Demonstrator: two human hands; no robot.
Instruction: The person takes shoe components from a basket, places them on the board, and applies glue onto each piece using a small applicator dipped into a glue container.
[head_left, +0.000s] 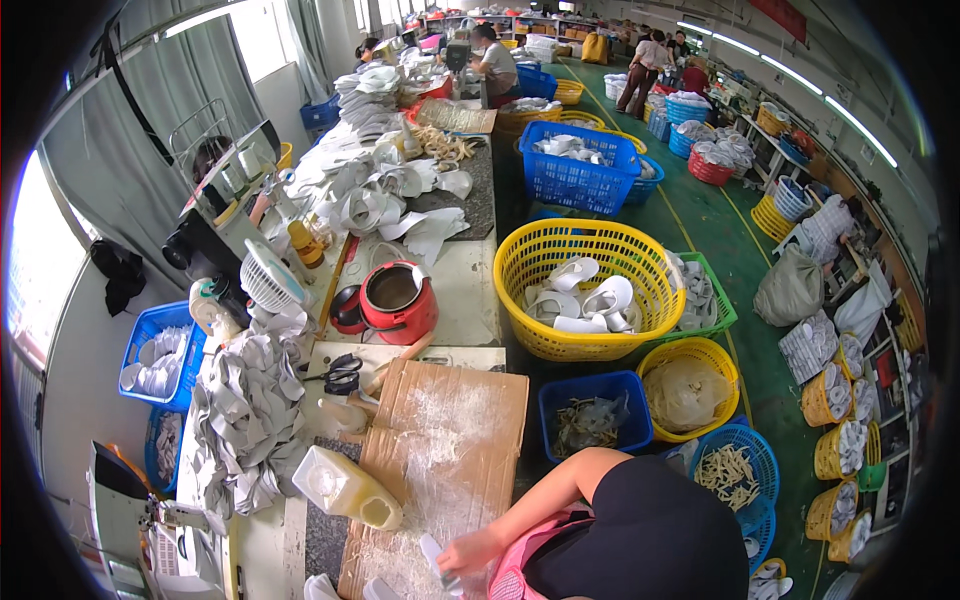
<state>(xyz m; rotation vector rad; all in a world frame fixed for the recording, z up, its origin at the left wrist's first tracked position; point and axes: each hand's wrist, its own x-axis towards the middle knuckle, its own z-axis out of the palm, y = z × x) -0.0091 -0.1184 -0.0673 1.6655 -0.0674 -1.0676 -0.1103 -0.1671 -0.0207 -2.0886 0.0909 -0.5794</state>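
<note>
My right hand (470, 553) is at the lower middle, over a cardboard sheet (450, 415) smeared with dried white residue. Its fingers are closed on a white piece with a rounded end (431, 552), which looks like a shoe part. More white pieces (380, 590) lie by the bottom edge, to the left of the hand. A cut-open, yellowish plastic jug (345, 487) rests tilted on the cardboard's left side. My left hand is out of view.
Left of the cardboard are black-handled scissors (343, 375) and a heap of white cut pieces (250, 420). A red pot (400, 305) stands beyond. Yellow basket (590, 345), blue bin (640, 400) and others stand right of the table. People work farther back.
</note>
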